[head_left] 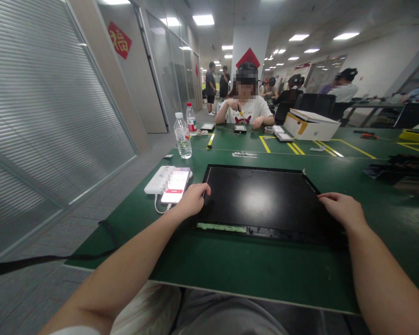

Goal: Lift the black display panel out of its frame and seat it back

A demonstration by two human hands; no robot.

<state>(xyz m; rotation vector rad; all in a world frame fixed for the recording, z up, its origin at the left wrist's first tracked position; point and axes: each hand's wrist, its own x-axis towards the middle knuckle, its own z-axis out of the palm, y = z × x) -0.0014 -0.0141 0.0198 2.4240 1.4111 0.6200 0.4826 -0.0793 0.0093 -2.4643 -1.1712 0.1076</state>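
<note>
A black flat display panel (pixel 258 200) lies on the green table in front of me, its dark face up and reflecting a ceiling light. Along its near edge runs a green circuit strip (pixel 221 228). My left hand (pixel 193 199) grips the panel's left edge, fingers curled over the rim. On the opposite side my right hand (pixel 342 209) holds the right edge, thumb on top and the other fingers mostly hidden. Just left of my left hand, a lit phone (pixel 176 186) with a white cable leans on a white box-like device (pixel 157 180).
Two water bottles (pixel 183 137) stand at the back left of the green table (pixel 258 270). Across it a person (pixel 246 104) works with a screwdriver over a small device (pixel 240 129). A white box (pixel 310 124) sits behind; dark stacked parts (pixel 405 172) lie at right.
</note>
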